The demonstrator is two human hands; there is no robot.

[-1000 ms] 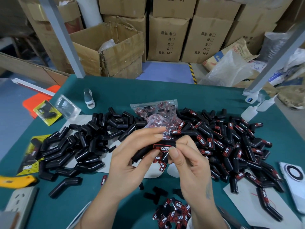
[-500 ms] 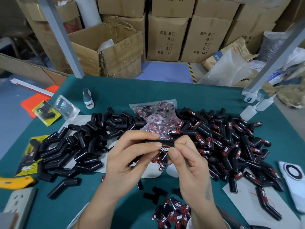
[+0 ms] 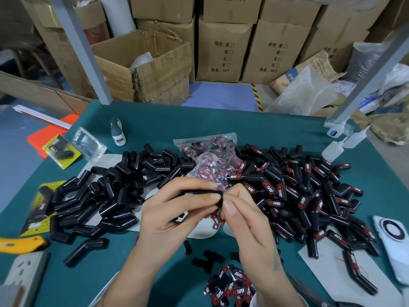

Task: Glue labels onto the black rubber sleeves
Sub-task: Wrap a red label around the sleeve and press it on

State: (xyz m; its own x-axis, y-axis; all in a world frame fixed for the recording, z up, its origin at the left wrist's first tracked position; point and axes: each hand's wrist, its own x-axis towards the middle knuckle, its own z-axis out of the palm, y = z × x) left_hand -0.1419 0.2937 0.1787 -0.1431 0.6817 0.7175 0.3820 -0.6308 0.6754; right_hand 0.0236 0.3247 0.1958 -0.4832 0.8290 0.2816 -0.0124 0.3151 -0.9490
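Observation:
My left hand [image 3: 174,216] grips a bent black rubber sleeve [image 3: 199,193] above the middle of the green table [image 3: 221,122]. My right hand [image 3: 245,220] pinches the sleeve's right end between thumb and fingers. The sleeve's label faces away and is hidden. A heap of bare black sleeves [image 3: 106,196] lies to the left. Sleeves bearing red-and-black labels [image 3: 309,196] are heaped to the right. Loose labels [image 3: 232,289] lie near my wrists, and a clear bag of labels [image 3: 208,158] sits behind my hands.
Glue bottles [image 3: 332,149] stand at the right rear, another small bottle [image 3: 118,135] at the left rear. A phone [image 3: 391,244] lies at the right edge; a yellow cutter [image 3: 20,244] and power strip [image 3: 24,275] at the left. Cardboard boxes [image 3: 223,49] stand beyond the table.
The sleeve has been turned in my fingers, so the red label that faced me one second ago is now out of sight. Both hands stayed at the same spot.

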